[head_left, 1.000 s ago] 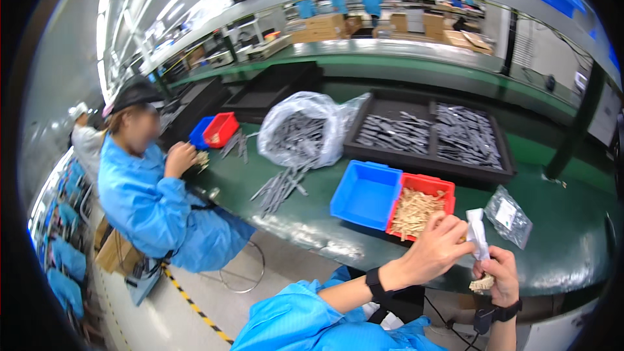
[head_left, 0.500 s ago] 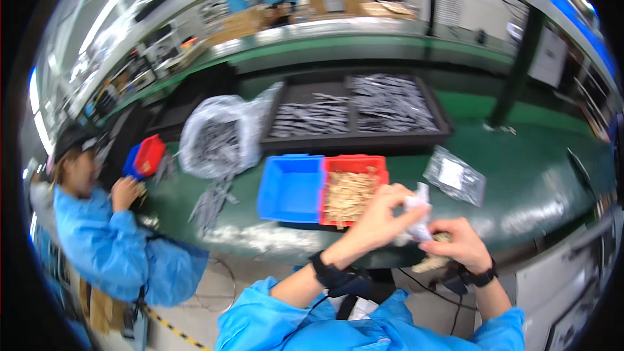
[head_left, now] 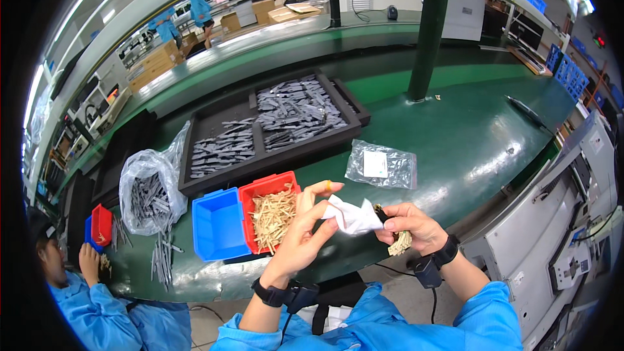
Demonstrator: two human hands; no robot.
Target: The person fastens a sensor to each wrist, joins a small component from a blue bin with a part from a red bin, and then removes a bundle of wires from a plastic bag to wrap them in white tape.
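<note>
My left hand (head_left: 300, 237) pinches one end of a crumpled white wipe (head_left: 351, 217), which looks like tissue or thin cloth. A small yellow band shows on one of that hand's fingers. The wipe's other end reaches my right hand (head_left: 421, 226), whose fingers are closed round a bundle of thin tan strips (head_left: 401, 243) with a dark upper end. Left of my left hand is a red bin (head_left: 268, 185) holding many loose tan strips (head_left: 272, 216). A blue bin (head_left: 221, 224) joins it on the left, with nothing seen inside.
Behind the bins, a black divided tray (head_left: 270, 151) holds grey strips, with a plastic bag (head_left: 153, 192) of similar pieces beside it. A clear packet (head_left: 381, 165) lies on the green table (head_left: 468, 149). A green post (head_left: 429, 36) rises behind; a co-worker (head_left: 97, 309) sits at far left.
The view has swung right, so the bins and tray sit further left. The white wipe is now stretched sideways between my hands, and the strip bundle shows more clearly in my right hand.
</note>
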